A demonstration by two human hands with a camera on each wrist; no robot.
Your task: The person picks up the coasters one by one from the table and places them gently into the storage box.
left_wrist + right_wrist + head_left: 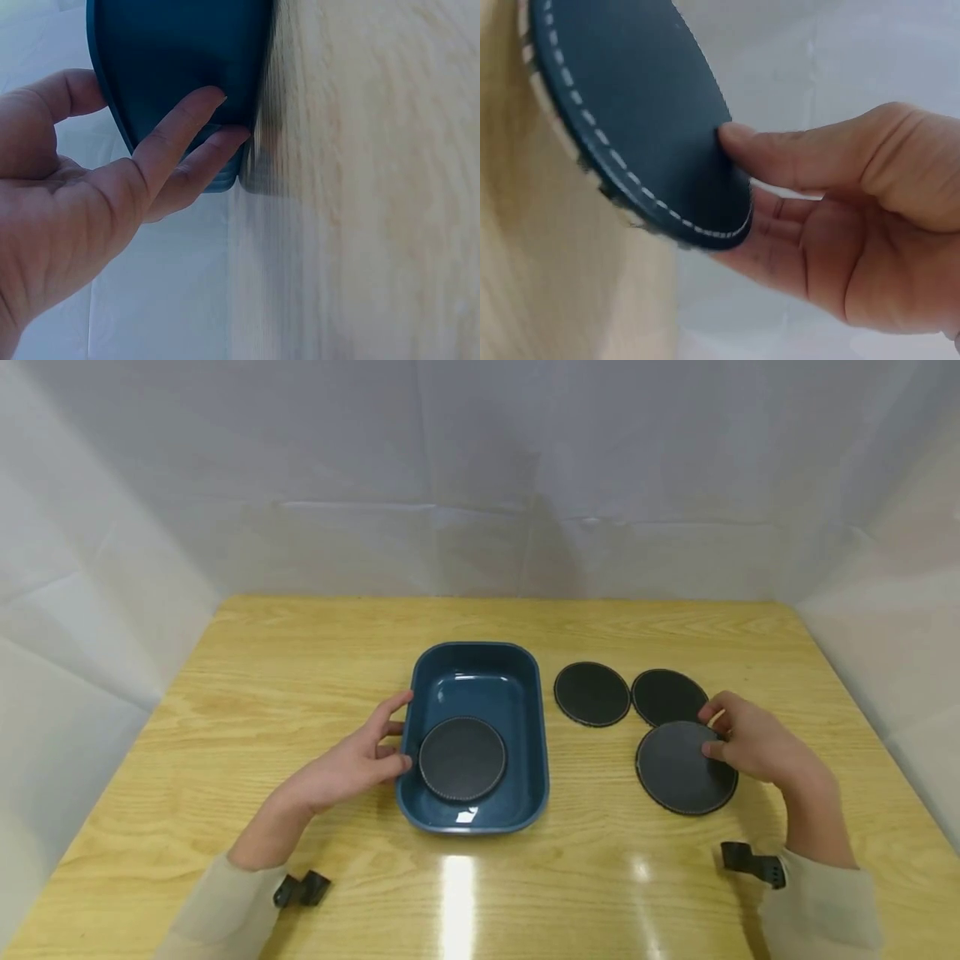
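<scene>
Your right hand (753, 745) pinched the nearest coaster (684, 768), right of centre, by its edge only; that thin hold risked a slip. Your left hand (352, 768), fingers straight, steadied the blue tray (534, 735) at centre, which held one coaster (462, 758).

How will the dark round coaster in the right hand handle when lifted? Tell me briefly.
The coaster probably stays fairly stiff: pinched at one edge by the right hand, it shows no droop. It looks thin, so likely light. Lying flat, it should not roll.
</scene>
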